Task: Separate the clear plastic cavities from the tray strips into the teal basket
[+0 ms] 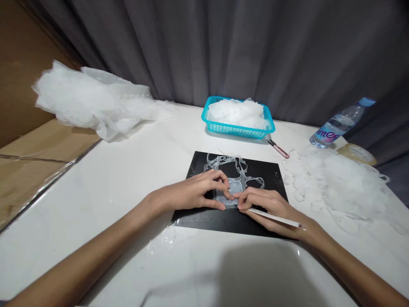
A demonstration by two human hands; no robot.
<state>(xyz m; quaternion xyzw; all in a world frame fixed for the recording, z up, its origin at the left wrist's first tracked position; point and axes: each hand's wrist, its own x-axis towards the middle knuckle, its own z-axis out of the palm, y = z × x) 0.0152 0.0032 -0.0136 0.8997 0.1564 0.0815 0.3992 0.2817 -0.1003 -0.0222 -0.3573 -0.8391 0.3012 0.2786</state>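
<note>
A translucent, flat, pale piece [235, 186] with rounded cut-outs lies on a black board [204, 218]. Thin clear trimmings [242, 170] spread from its far side. My left hand [203, 189] bends over the piece from the left, its fingertips and thumb pressing on it and holding it down. In my right hand [266, 202] is a slim white pen-like tool [276, 218], pinched near its front end. That tip meets the near right edge of the piece; my fingers hide its exact form. Both hands' fingertips are close together.
Behind the board stands a turquoise basket [236, 130] full of white translucent pieces. A pink-handled cutter [278, 149], a water bottle [338, 125] and a tape roll [358, 152] are to the right, beside a heap of clear scraps [348, 187]. White sheeting [96, 100] is piled left.
</note>
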